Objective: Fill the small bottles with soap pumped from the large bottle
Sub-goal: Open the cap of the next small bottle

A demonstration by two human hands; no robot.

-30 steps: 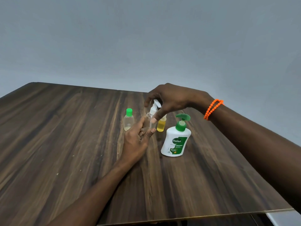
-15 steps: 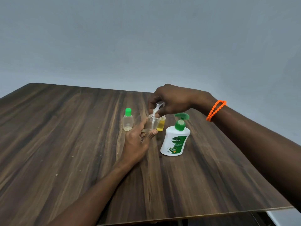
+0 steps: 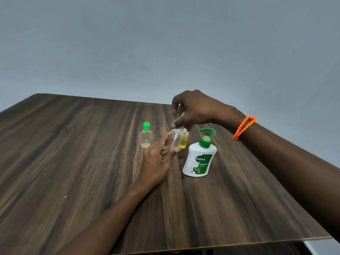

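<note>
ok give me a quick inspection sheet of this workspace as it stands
surface: dark wood-grain table, a few pale specks.
job's things: white Dettol pump bottle with green pump upright; clear small bottle with white spray top; small yellow-filled bottle behind it; clear green-capped bottle standing apart, nearly empty.
clutter: nothing seen.
hands: left hand holds the clear bottle's body; right hand grips its white top.
cables: nothing seen.
surroundings: plain grey wall; orange bead bracelet on right wrist.

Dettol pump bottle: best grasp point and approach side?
Probably the white body of the Dettol pump bottle, below the shoulder and from its right side. It stands upright, widest there, with that side open; the yellow bottle and both hands crowd its left. Avoid the overhanging green pump head.
</note>
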